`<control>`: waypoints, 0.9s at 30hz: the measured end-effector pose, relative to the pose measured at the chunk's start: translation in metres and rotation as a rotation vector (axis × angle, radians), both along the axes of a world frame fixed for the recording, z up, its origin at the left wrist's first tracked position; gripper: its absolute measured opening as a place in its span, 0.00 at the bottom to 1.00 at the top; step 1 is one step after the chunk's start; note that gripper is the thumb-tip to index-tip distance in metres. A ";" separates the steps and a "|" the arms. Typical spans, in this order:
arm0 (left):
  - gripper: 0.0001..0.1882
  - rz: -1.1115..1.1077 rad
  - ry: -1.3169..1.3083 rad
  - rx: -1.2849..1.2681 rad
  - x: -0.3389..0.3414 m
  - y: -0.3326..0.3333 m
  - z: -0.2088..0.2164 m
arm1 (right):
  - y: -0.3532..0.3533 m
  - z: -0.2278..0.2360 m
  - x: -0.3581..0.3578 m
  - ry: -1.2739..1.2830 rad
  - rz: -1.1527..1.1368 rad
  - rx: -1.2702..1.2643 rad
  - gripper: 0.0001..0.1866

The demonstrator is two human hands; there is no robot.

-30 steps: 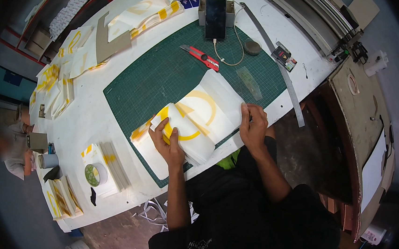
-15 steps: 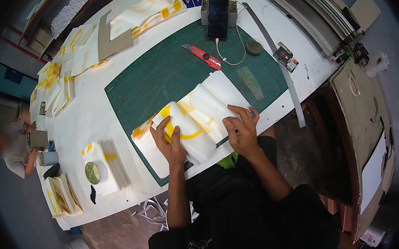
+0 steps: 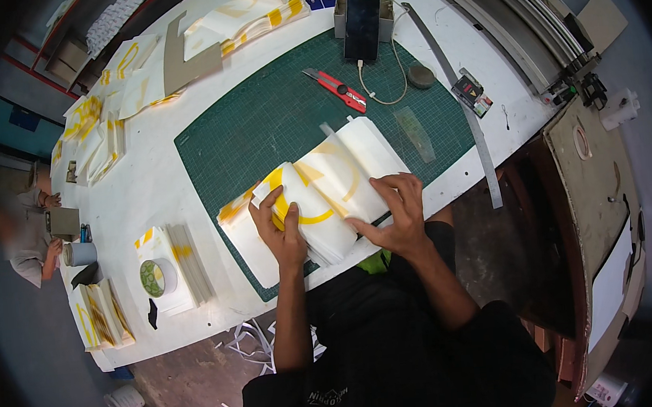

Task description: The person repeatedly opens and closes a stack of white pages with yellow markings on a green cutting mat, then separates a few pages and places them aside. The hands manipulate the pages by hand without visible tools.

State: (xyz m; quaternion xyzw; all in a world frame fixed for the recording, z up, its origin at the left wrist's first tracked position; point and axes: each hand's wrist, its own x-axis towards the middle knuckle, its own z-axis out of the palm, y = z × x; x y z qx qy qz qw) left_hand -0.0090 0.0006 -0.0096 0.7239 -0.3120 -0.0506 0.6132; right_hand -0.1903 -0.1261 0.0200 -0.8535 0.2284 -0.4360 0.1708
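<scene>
An open stack of white paper sheets (image 3: 375, 150) with yellow print lies on the green cutting mat (image 3: 236, 138), its pages bowed up. With fingers curled and thumb bent, my left hand (image 3: 285, 237) grips the left leaves, next to a yellow curved band. My right hand (image 3: 397, 217) holds the right-hand leaves; its thumb reaches in toward the middle fold, and its fingers rest on the upper page. Beyond the sheets, a red utility knife (image 3: 340, 90) lies on the mat.
A phone (image 3: 360, 28) on a stand, a round grey object (image 3: 421, 76) and a steel ruler (image 3: 451, 94) are on the far side. Left are paper stacks (image 3: 185, 260), a tape roll (image 3: 157, 278) and a grey card frame (image 3: 185, 69). Another person (image 3: 30, 242) works at the far left.
My right thumb has moved left and down toward the middle fold, with the right hand's fingers closer in. The right leaves now show more yellow print. The left hand stays on its leaves.
</scene>
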 end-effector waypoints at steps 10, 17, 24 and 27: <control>0.20 -0.019 0.009 -0.034 0.001 0.000 -0.002 | -0.024 -0.031 -0.004 -0.087 -0.355 0.216 0.12; 0.20 -0.015 -0.027 -0.010 0.001 0.000 -0.001 | -0.019 -0.027 -0.007 0.035 -0.308 -0.087 0.15; 0.19 -0.018 -0.013 -0.009 0.000 -0.001 0.000 | 0.002 -0.013 -0.003 0.045 0.131 0.095 0.13; 0.19 -0.020 -0.016 -0.011 0.000 -0.001 0.000 | 0.004 -0.036 -0.002 -0.043 0.134 0.268 0.12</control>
